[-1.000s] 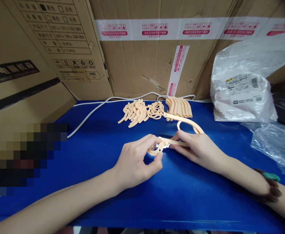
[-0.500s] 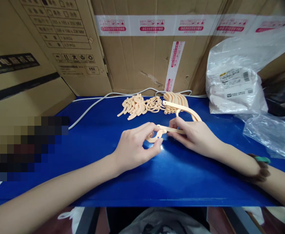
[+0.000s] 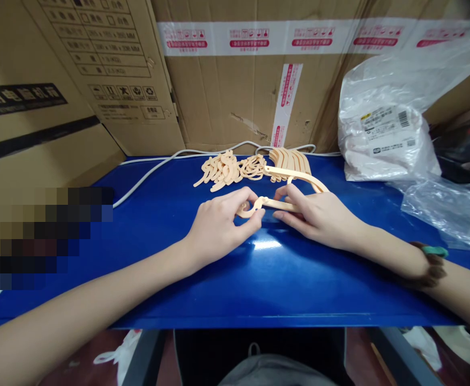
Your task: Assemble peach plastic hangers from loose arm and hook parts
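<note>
My left hand (image 3: 222, 228) pinches a small beige curved hook piece (image 3: 245, 212) between thumb and fingers. The hook piece's upper end overlaps the tip of a beige bar (image 3: 278, 204), which looks like one arm of a folding clothes hanger. Closed around that bar is my right hand (image 3: 323, 217). A second long curved hanger arm (image 3: 295, 174) rises behind the right hand, with a smaller curved part below it, and its far end points left. Whether hook and bar are joined I cannot tell; my fingers hide part of both.
On the blue table (image 3: 202, 300), at the back, lie a heap of small curved pieces (image 3: 221, 169), a pile of loop-shaped pieces (image 3: 253, 167) and a stack of curved arms (image 3: 289, 161). A white cable (image 3: 150, 179) runs behind. Cardboard boxes (image 3: 226, 96) and a plastic bag (image 3: 385, 139) border the table.
The hook piece has turned in my left fingers, and its end now lies over the bar's tip. Both hands appear slightly higher in view, as the camera has shifted a little.
</note>
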A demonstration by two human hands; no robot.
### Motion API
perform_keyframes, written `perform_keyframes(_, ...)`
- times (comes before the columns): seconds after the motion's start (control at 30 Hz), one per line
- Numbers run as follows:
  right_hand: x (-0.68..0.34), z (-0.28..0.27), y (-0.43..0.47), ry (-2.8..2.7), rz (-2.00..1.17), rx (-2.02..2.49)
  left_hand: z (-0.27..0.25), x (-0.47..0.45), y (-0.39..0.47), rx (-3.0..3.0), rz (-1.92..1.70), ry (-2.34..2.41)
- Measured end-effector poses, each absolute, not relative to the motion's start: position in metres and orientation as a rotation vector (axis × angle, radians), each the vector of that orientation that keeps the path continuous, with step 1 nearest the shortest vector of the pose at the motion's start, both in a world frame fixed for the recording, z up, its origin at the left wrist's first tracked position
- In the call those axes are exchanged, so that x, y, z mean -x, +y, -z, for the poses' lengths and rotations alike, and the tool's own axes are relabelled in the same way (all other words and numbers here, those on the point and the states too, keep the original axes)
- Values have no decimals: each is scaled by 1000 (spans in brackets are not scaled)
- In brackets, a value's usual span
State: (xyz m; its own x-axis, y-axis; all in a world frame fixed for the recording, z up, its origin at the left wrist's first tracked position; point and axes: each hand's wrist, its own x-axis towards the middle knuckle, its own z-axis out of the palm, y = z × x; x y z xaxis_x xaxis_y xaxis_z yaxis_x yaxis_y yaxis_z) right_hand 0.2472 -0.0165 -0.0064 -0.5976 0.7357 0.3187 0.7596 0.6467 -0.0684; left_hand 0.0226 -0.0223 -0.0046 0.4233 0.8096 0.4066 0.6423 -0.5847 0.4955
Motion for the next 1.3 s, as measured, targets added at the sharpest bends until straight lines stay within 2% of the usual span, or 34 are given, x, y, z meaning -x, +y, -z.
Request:
perform_keyframes(0.4,-252,5,-9,-2672,298,1244,7,-17,-12,-2436,-934,1533)
perform_keyframes(0.57,-249,-7,-5,-2799,385,1230,2,-16,-4,-2412,-807,1506)
perform_keyframes(0.97,-251,-5,-1,-2782,121,1063,3,-18,8,-2347,-529,1273)
perform_keyframes(1.3,-253,10,1,-2641,132,943,5,-13,11,-2433,-500,1221)
